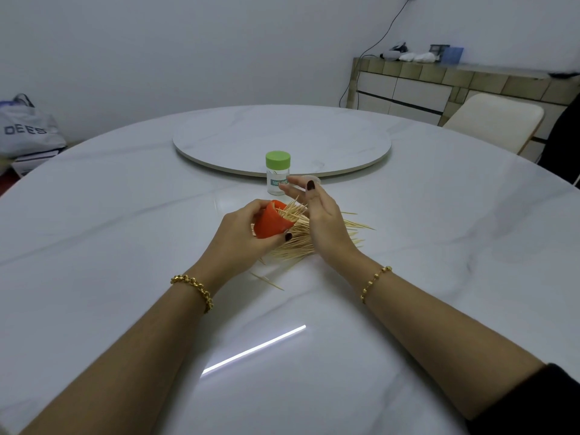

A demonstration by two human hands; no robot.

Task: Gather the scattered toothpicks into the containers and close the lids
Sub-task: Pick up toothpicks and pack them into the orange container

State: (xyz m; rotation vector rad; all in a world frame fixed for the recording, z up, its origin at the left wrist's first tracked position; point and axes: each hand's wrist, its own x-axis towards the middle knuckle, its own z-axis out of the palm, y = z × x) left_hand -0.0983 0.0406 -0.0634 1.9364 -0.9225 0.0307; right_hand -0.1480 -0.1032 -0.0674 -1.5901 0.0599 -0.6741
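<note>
My left hand grips an orange container, tilted with its mouth to the right and a bunch of toothpicks sticking out of it. My right hand hovers just right of that mouth, fingers loosely extended against the toothpick tips. A pile of scattered toothpicks lies on the table under both hands, and a few loose ones lie nearer me. A clear jar with a green lid stands upright behind the hands, lid on. A pale round lid shows partly behind my right fingers.
The white marble round table carries a raised turntable behind the jar. A cream chair and a tiled sideboard stand at the far right. A grey bag sits at the far left.
</note>
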